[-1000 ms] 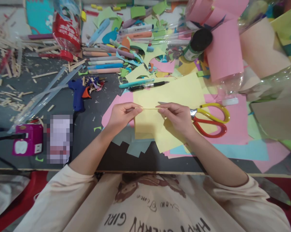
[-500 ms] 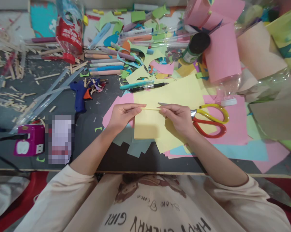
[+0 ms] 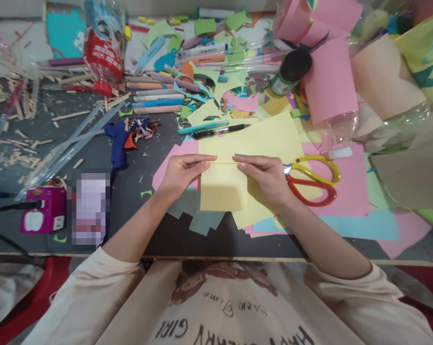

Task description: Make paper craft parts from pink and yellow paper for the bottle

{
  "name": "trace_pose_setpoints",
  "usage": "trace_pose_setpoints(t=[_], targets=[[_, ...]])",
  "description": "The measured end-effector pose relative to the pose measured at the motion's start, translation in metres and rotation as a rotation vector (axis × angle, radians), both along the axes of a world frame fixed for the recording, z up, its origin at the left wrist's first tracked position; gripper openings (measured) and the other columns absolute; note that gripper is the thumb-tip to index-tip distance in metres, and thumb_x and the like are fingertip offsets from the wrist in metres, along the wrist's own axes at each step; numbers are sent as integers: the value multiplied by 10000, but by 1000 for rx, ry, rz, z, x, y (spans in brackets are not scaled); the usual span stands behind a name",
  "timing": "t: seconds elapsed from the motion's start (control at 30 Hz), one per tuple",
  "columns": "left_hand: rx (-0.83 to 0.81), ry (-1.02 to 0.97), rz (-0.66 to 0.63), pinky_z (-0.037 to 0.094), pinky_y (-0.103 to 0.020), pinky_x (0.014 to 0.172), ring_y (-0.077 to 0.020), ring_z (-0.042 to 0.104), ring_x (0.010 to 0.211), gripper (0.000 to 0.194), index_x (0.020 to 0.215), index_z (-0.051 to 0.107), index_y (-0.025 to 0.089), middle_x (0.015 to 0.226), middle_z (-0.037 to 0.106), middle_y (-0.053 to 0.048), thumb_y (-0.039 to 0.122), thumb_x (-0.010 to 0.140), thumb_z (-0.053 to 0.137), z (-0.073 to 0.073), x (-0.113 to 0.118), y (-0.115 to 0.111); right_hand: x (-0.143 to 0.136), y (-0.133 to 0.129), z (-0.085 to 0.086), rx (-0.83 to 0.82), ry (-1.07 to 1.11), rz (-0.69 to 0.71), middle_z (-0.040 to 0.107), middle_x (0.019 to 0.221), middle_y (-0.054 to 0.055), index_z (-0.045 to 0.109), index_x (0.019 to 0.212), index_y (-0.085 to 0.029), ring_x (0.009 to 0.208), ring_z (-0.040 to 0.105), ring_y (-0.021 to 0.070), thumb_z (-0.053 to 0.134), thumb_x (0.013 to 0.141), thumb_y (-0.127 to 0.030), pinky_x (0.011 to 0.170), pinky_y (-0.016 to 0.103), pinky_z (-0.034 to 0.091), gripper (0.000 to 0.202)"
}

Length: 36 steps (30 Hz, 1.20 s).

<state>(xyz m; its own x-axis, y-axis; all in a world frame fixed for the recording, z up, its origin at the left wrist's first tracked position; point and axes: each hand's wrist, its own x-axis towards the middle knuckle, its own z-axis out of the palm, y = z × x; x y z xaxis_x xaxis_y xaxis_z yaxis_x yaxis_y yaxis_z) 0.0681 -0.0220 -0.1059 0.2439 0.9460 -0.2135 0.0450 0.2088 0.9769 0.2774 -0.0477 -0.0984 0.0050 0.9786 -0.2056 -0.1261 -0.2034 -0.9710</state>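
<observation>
A small pale yellow sheet of paper (image 3: pixel 219 191) hangs down between both hands, its top edge running as a thin line from one to the other. My left hand (image 3: pixel 180 176) pinches that edge at its left end with thumb and index finger. The right end sits in the pinch of my right hand (image 3: pixel 268 176). Behind it lies a larger yellow sheet (image 3: pixel 270 136). Just right of my right hand are scissors (image 3: pixel 329 165) with one yellow and one red handle, their blades mostly hidden under the hand.
To the left lie a blue glue gun (image 3: pixel 117 143), a purple box (image 3: pixel 43 210) with a cable and a blurred-out phone-like object (image 3: pixel 90 208). Pens (image 3: pixel 211 127), paper scraps and wooden sticks cover the back. Bottles wrapped in pink paper (image 3: pixel 329 81) stand at right.
The top edge of the small yellow sheet looked like a thicker roll before and is now a thin line. Its lower edge sits slightly lower. Both hands stay almost in place.
</observation>
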Motion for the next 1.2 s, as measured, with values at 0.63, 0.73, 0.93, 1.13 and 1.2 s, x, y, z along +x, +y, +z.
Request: trace_pose_setpoints(t=[0.63,0.73,0.93,1.13,1.2], targets=[[69,44,-16,378,-179,365,-54,469,364,121,780,779,190,548,650,11,284,727,724,7,1,0,-4,-2,1,-14,-5,30,702,624,-19,802,717,-292,550,500,106,750,663,-234,519,276,380,94],[85,63,-22,394,-177,378,-65,513,418,175,832,787,185,644,704,-17,316,728,736,13,3,-1,-6,-4,2,-25,-25,34,688,609,-15,804,722,-279,539,483,108,742,659,-253,508,280,370,93],[33,158,-101,365,-178,383,-48,474,440,227,887,796,195,868,772,-62,373,768,724,16,6,-5,-7,-7,0,4,-26,50,705,633,-12,802,729,-289,537,495,115,746,682,-272,490,277,376,75],[62,198,-100,317,-191,387,-53,448,434,254,888,795,197,830,769,-59,410,781,708,15,6,-7,-6,-8,-4,4,-59,121,704,754,0,778,880,-265,599,553,116,771,724,-377,532,268,428,192],[75,201,-118,343,-197,431,-77,514,505,268,873,796,192,866,775,-69,426,777,707,17,6,-8,-6,-8,-3,8,-48,151,714,817,6,749,946,-267,678,614,130,771,738,-406,598,273,475,251]])
